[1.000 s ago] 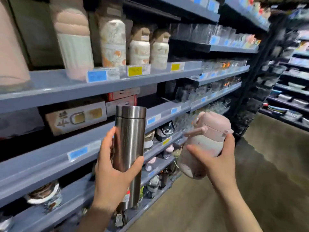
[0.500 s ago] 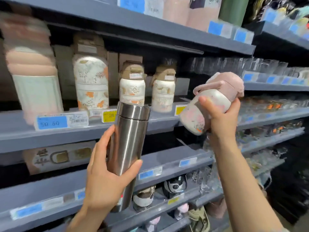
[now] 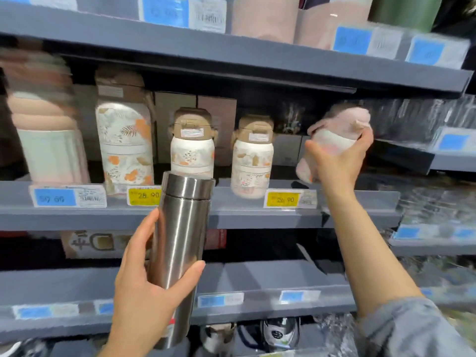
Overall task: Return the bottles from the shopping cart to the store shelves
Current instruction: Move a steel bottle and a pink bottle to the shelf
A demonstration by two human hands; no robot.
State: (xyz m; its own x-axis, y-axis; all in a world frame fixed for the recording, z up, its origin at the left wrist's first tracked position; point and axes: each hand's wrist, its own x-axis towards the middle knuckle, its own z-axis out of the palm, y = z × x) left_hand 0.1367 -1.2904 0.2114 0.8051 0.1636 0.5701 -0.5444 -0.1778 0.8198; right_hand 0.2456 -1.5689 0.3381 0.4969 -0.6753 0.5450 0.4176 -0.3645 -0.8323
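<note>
- Right hand (image 3: 337, 161) is gripping the pink-lidded bottle (image 3: 334, 135), fingers wrapped round its body; bottle is tilted, lid pointing up and right, blurred.
- It is sitting at the level of the middle shelf (image 3: 231, 215), in the gap to the right of two small floral bottles (image 3: 251, 161). Can't tell whether its base is touching the shelf.
- Left hand (image 3: 144, 295) is clamping the steel flask (image 3: 180, 243), thumb on one side, fingers on the other. Flask is upright, in front of the shelving, not resting on anything.
- Hands are well apart, one bottle each.
- Progress, as a judgement: the pink bottle looks to be mid-placement, not released. The flask is not yet shelved. No shopping cart is showing, so remaining count is unknown.
- Likely slot for the pink one is next to the floral bottles, above the yellow price tag (image 3: 283, 199).
- Shelving is grey, several tiers, with blue and yellow labels along the lips.
- Middle tier is also carrying a larger floral container (image 3: 123, 148) and a pink-and-green ribbed one at far left.
- Top tier is holding pink and green items, cropped.
- Clear glassware is filling the bays at right. Lower tiers are dark and hard to read.
</note>
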